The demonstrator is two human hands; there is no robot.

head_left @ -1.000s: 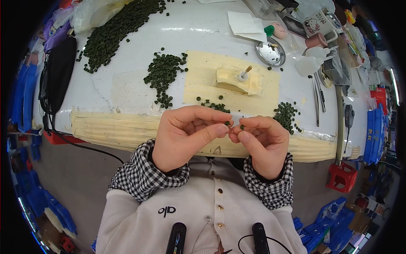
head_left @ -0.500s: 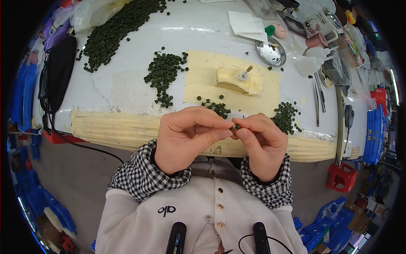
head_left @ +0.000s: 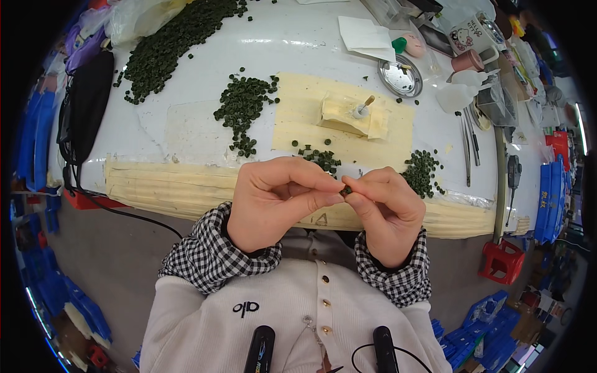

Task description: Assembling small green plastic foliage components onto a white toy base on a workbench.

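Observation:
A small dark green round piece (head_left: 346,191) sits between the fingertips of both hands, over the table's near edge. My left hand (head_left: 270,199) pinches it from the left, thumb and index finger together. My right hand (head_left: 392,214) is closed on it from the right, also with thumb and index finger. The fingertips hide most of the piece. Just beyond my hands lies a small cluster of similar green pieces (head_left: 320,158). Another little pile (head_left: 423,173) is beside my right hand, and a larger pile (head_left: 244,105) lies farther left.
A taped block (head_left: 345,118) with a small stick in a white holder stands on a yellow sheet (head_left: 292,93). Farther back are a big green heap (head_left: 174,50), a round metal dish (head_left: 400,76) and white paper (head_left: 364,37). Tweezers (head_left: 465,152) and a white bottle (head_left: 454,96) lie right.
The fingertips have shifted slightly around the green piece, and it now shows a little lower between them. Both hands otherwise stay in place.

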